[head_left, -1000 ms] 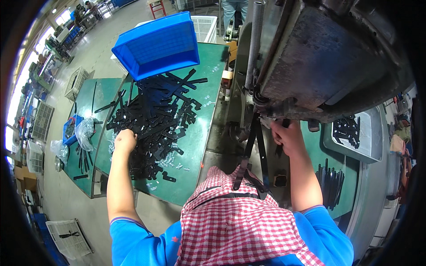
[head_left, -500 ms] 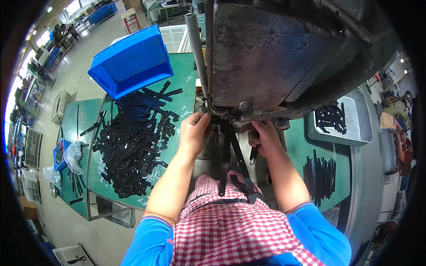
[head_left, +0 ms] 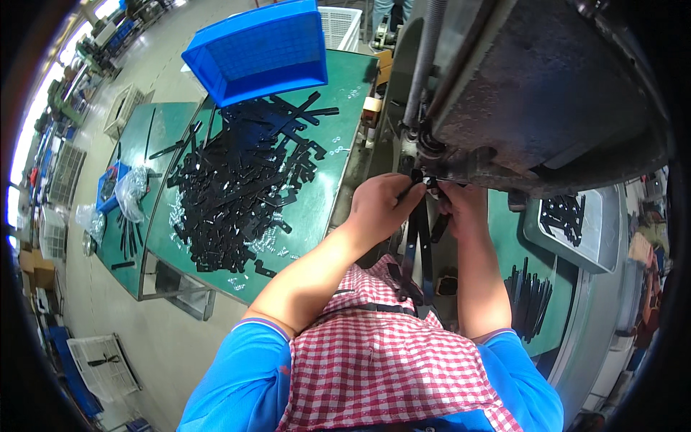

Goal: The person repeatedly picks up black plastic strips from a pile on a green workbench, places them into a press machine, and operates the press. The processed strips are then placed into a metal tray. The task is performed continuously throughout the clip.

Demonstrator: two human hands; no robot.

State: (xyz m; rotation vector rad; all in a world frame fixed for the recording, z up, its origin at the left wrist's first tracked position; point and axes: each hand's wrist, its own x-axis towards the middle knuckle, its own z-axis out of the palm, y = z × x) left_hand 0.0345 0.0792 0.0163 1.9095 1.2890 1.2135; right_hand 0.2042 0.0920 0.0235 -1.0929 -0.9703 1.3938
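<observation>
Under the head of a dark, worn metal machine [head_left: 554,93], both my hands work close together. My left hand [head_left: 381,205] is closed, thumb and fingers pinching the upper end of a black metal strip [head_left: 409,252] at the machine's tool. Just right of it, my right hand [head_left: 466,207] has curled fingers around another black strip [head_left: 438,227], which sticks out below them. Two long strips hang down between my hands toward my checked apron [head_left: 381,353]. The contact point at the tool is partly hidden by my fingers.
On the green table [head_left: 317,230] to the left lies a heap of black strips [head_left: 237,180], with small clear-looking pieces around it. A tilted blue crate [head_left: 259,54] stands behind the heap. At right are a grey tray [head_left: 594,241] of black parts and a row of strips [head_left: 529,299].
My view has swung left, so the machine, table and hands appear farther right. Both hands stay at the tool with the strips still hanging between them.
</observation>
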